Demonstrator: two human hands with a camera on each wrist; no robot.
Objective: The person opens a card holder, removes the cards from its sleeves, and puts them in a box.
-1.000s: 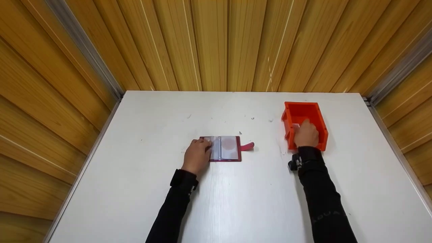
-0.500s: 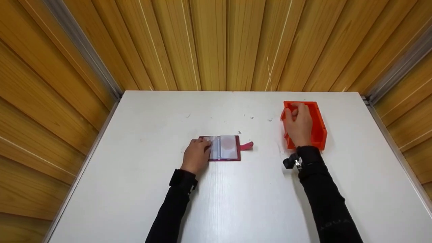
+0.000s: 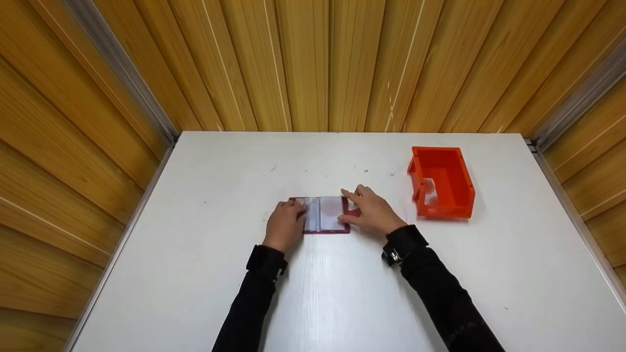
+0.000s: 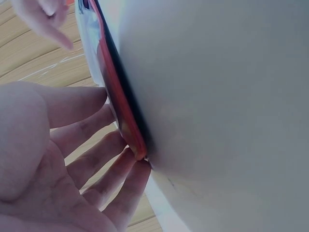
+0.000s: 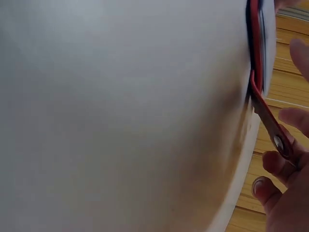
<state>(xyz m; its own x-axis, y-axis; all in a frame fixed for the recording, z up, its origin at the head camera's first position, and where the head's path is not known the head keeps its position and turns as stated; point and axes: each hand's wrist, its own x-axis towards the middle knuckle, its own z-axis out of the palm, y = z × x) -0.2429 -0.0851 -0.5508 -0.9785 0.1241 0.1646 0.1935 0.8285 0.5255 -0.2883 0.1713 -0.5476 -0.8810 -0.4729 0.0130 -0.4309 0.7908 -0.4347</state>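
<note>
A small dark-red album (image 3: 331, 226) with clear plastic sleeves lies spread out in the head view, and a round shape shows in its right page. My left hand (image 3: 286, 225) rests on its left side; in the left wrist view, the thumb and fingertips touch the red cover (image 4: 118, 96). At the right edge, my right hand (image 3: 371, 211) reaches in with thumb and index finger apart, and I see nothing held between them. A red strap (image 5: 270, 123) with a metal snap sticks out below those fingers in the right wrist view.
An orange-red bin (image 3: 442, 211) stands at the right of the white table (image 3: 234, 166), with a clear, whitish piece (image 3: 430, 190) inside near its left wall. Wood-patterned panels (image 3: 303, 63) close off the back and sides.
My right hand has come out of the bin and moved left to the album's right edge. The left hand and the album have stayed where they were.
</note>
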